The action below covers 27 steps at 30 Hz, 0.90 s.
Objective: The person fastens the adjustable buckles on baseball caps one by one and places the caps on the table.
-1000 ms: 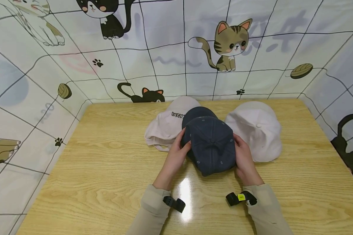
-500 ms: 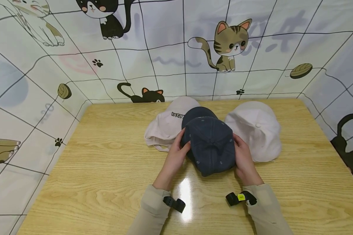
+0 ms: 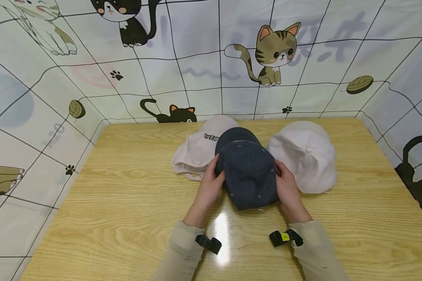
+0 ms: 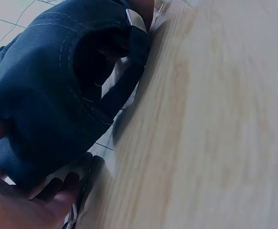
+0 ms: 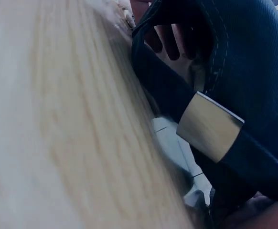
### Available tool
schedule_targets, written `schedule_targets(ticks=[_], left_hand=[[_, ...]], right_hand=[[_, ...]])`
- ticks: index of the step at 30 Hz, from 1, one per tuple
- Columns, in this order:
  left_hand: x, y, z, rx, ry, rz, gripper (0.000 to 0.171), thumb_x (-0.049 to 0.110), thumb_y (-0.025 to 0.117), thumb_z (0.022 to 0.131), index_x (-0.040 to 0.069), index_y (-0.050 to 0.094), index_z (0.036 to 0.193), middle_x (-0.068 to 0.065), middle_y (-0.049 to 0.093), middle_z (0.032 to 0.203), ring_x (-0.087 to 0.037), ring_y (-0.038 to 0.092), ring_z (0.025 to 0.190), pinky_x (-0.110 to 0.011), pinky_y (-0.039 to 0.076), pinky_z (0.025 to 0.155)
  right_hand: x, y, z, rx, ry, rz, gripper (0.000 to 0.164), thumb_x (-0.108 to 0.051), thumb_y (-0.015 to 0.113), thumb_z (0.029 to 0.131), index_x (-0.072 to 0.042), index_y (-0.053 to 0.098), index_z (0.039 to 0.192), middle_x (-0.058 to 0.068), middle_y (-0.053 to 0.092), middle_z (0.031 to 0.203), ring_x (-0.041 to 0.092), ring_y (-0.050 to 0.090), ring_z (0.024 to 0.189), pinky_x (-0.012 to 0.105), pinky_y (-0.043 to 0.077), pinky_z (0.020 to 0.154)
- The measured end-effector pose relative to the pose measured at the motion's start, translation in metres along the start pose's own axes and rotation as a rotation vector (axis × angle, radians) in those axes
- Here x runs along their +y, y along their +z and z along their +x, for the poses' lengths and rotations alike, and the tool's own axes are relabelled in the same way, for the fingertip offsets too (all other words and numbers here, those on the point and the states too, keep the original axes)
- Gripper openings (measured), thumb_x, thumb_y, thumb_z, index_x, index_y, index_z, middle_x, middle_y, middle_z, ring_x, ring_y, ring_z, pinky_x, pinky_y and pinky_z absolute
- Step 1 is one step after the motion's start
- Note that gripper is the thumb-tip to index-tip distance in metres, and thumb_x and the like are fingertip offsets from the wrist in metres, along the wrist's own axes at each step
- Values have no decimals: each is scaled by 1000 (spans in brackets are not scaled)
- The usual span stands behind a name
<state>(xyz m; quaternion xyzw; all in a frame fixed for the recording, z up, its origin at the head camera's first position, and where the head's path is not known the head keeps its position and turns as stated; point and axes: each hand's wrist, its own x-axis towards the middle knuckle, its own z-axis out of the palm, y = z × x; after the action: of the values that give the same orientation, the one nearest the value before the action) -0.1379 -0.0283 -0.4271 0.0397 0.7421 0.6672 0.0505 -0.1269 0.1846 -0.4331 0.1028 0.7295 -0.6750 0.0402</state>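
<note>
A navy baseball cap [image 3: 247, 171] is held between both hands in the middle of the head view, its brim pointing away. My left hand [image 3: 208, 191] grips its left side, thumb on the near face; some fingers are hidden behind it. On the opposite side my right hand [image 3: 289, 191] holds the edge, with part of its fingers out of sight under the fabric. The cap's back opening and strap [image 4: 127, 78] face the wrist cameras, and a metal buckle [image 5: 210, 126] shows on the strap in the right wrist view. Fingers [image 5: 170, 43] are visible through the opening.
Behind the navy cap on the left lies a pale cap [image 3: 197, 152] with dark lettering, partly covered. A white cap [image 3: 311, 156] sits at the right, close to the right hand. All are on a wooden table [image 3: 126, 203], backed by a cat-patterned cloth [image 3: 197, 78].
Over the last half second the navy cap has shifted slightly left and its crown has turned a little. The right hand has moved slightly left with it. Both white caps stay essentially in place.
</note>
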Motion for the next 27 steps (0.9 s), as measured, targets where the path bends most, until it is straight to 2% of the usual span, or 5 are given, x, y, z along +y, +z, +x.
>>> schedule_targets(ticks=[3,7,11,20,27], left_hand=[[-2,-1,-1,8,16,14,52,28,52,91,27,30,138,8,30,139,-8,25,127,-31,23,102],[-4,-3,0,5,23,14,51,28,52,91,28,31,137,9,31,139,-8,26,127,-31,24,102],[-5,-4,1,-2,10,23,52,29,52,90,29,31,137,10,31,139,-7,25,127,-31,23,102],[-5,-8,1,-9,-30,223,51,32,50,91,29,31,137,5,39,131,-11,31,123,-36,29,99],[-3,-10,1,-28,-45,372,53,33,51,89,23,32,138,2,45,126,-13,39,117,-35,33,95]], right_hand=[[0,1,-1,-17,-19,-25,61,-42,52,87,-12,33,137,10,39,132,23,37,119,36,34,94],[-2,2,-1,-16,-36,-138,60,-47,49,87,-11,38,134,11,43,128,25,39,115,37,34,92],[-5,1,-2,-28,-16,-220,58,-49,46,88,-11,43,132,12,43,129,27,39,117,39,34,93],[-9,-5,-4,-49,71,-31,58,-47,30,94,-8,34,137,9,32,140,22,25,128,35,20,103],[-11,-6,-3,-82,70,1,63,-52,29,92,-9,31,138,6,30,141,19,23,129,35,18,104]])
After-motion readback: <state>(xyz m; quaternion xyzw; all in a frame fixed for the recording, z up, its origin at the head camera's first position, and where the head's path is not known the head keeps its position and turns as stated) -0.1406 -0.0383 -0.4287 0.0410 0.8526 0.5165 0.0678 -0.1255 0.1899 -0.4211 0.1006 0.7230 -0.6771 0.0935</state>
